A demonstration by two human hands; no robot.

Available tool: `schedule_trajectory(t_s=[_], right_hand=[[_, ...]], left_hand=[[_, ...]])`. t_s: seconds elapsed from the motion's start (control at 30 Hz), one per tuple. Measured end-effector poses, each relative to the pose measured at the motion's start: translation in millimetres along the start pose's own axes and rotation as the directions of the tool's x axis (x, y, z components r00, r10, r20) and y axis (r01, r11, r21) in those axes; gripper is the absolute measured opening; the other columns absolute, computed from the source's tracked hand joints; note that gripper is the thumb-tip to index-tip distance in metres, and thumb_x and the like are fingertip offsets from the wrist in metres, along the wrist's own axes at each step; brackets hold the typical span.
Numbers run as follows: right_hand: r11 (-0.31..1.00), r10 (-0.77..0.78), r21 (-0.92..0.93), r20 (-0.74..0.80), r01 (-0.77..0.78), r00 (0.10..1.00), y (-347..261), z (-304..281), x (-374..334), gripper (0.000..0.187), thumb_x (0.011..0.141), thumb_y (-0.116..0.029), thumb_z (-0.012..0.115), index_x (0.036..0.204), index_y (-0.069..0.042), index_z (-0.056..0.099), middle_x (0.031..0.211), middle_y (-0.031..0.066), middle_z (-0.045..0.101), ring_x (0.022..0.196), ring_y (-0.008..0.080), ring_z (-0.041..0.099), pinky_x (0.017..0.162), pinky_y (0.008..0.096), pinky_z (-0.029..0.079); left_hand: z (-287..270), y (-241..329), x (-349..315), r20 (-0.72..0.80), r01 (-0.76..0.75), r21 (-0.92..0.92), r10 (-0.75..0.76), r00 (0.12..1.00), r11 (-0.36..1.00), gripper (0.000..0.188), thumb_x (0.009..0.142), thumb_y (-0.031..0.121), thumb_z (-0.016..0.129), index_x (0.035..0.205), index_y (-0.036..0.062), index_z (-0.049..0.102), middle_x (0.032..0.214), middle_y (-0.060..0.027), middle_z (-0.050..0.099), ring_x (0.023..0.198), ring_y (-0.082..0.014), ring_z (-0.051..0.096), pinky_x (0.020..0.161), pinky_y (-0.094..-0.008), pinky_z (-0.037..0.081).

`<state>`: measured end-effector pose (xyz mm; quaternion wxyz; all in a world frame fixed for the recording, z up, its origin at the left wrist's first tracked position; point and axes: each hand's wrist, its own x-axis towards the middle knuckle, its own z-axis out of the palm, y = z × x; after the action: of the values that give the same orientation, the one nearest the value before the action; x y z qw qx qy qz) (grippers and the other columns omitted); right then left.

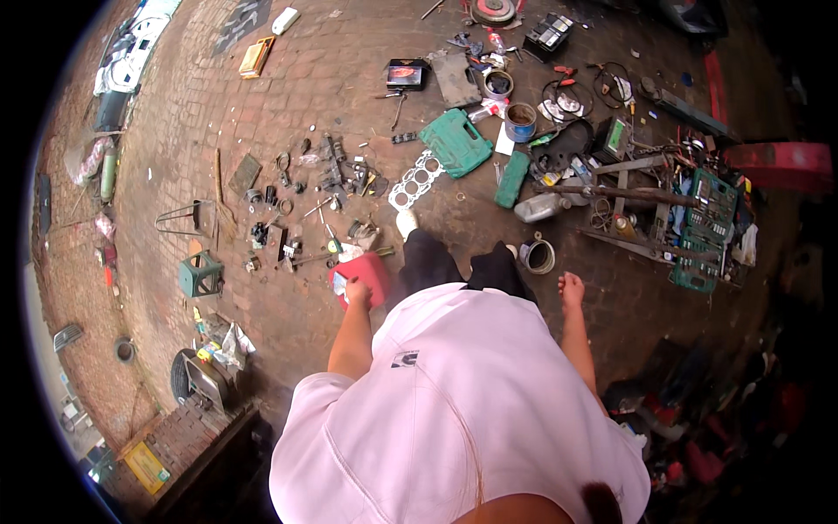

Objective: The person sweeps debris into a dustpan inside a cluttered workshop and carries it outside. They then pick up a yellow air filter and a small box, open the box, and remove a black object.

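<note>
My left hand (356, 292) hangs at my left side with its fingers curled. It overlaps a red plastic stool or box (374, 272), and a pale blue-white patch shows beside the fingers; I cannot tell whether the hand touches or holds either. My right hand (571, 291) hangs at my right side, fingers curled in, nothing visible in it. Just beyond it on the brick floor stands an open metal can (539, 256). Ahead of my foot lie a flat metal gasket (415, 181) with round holes and a closed green tool case (456, 142).
Loose engine parts (336, 170) and tools are scattered ahead on the left, near a green stool (201, 274). On the right stand a metal frame (646, 210), an open green socket set (703, 231) and a grey jug (539, 206). A blue can (521, 124) and a battery (548, 37) sit farther off.
</note>
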<state>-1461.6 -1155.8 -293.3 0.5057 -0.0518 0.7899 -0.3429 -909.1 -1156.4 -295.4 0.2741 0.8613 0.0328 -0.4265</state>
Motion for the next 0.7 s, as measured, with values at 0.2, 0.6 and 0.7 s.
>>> schedule_trajectory(t_s=[0.2, 0.6, 0.7], right_hand=[[0.99, -0.004, -0.144, -0.095, -0.009, 0.995, 43.5, 96.8, -28.5, 0.013, 0.087, -0.018, 0.053, 0.091, -0.007, 0.055, 0.07, 0.0021, 0.059, 0.052, 0.0075, 0.051, 0.042, 0.0203, 0.039], [0.904, -0.058, -0.407, 0.192, 0.133, 0.98, -50.4, 272.3, -46.2, 0.016, 0.087, -0.022, 0.053, 0.087, -0.007, 0.058, 0.068, 0.0011, 0.059, 0.056, 0.0077, 0.051, 0.048, 0.0226, 0.04], [0.84, -0.1, -0.489, 0.286, 0.235, 0.953, -95.9, 312.9, -46.7, 0.016, 0.087, -0.021, 0.054, 0.089, -0.006, 0.057, 0.069, 0.0012, 0.059, 0.056, 0.0075, 0.051, 0.048, 0.0224, 0.039]], left_hand=[[-54.6, 86.8, 63.0, 0.177, -0.132, -0.148, 0.157, 0.972, 0.98, 0.027, 0.085, 0.005, 0.041, 0.11, 0.0008, 0.052, 0.072, -0.0082, 0.06, 0.04, -0.0103, 0.044, 0.035, -0.0235, 0.034], [-113.7, 141.5, 165.2, 0.04, -0.16, -0.304, 0.18, 0.983, 0.939, 0.024, 0.086, 0.023, 0.05, 0.082, 0.0015, 0.059, 0.048, -0.0009, 0.044, 0.034, -0.0093, 0.037, 0.031, -0.0262, 0.026], [-96.4, 130.4, 164.6, 0.057, -0.072, -0.357, 0.098, 0.994, 0.931, 0.021, 0.086, 0.023, 0.051, 0.078, 0.0028, 0.054, 0.047, -0.001, 0.042, 0.034, -0.0096, 0.036, 0.03, -0.0255, 0.027]])
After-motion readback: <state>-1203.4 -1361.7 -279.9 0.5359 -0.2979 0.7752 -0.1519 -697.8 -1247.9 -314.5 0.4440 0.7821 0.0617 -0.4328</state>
